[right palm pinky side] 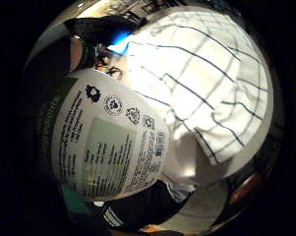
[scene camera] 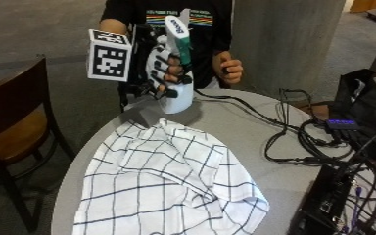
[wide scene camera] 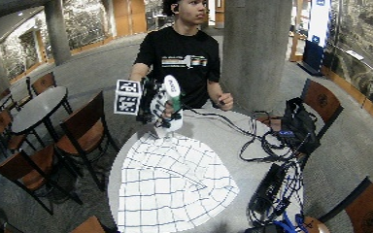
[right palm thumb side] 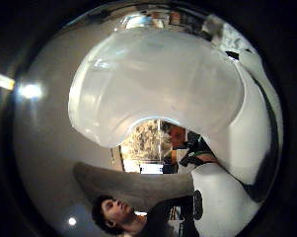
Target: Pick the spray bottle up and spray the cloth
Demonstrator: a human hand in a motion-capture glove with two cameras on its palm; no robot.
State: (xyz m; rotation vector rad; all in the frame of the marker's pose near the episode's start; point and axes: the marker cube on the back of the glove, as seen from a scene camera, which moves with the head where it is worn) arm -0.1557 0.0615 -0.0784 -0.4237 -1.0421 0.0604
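Nearest the outside camera, a white cotton cloth with a thin dark check (scene camera: 165, 183) lies rumpled across the round grey worktop (scene camera: 266, 132), covering most of its near half. At the far edge the black-gloved right hand (scene camera: 162, 66) has a white plastic spray bottle with a green neck and white trigger head (scene camera: 178, 63) lifted clear of the worktop, above the cloth's far edge; the grip is closed round the bottle's neck, fingers curled across the front, and the bottle stands roughly upright. The little-finger palm view shows the bottle's printed label (right palm pinky side: 108, 147) close against the palm with the cloth spread beyond it. The pick-up looks done, so the step in hand appears to be aiming: the next move probably calls for tipping the nozzle toward the cloth and getting a finger on the trigger. I cannot tell which way the nozzle points. The person's bare left hand (scene camera: 230, 67) hangs curled near the chest, idle. Black cables (scene camera: 292, 132) and black electronic boxes (scene camera: 331, 196) crowd the worktop's other side, near enough that stray mist might reach them. A wooden chair (scene camera: 12, 127) stands beside the worktop.
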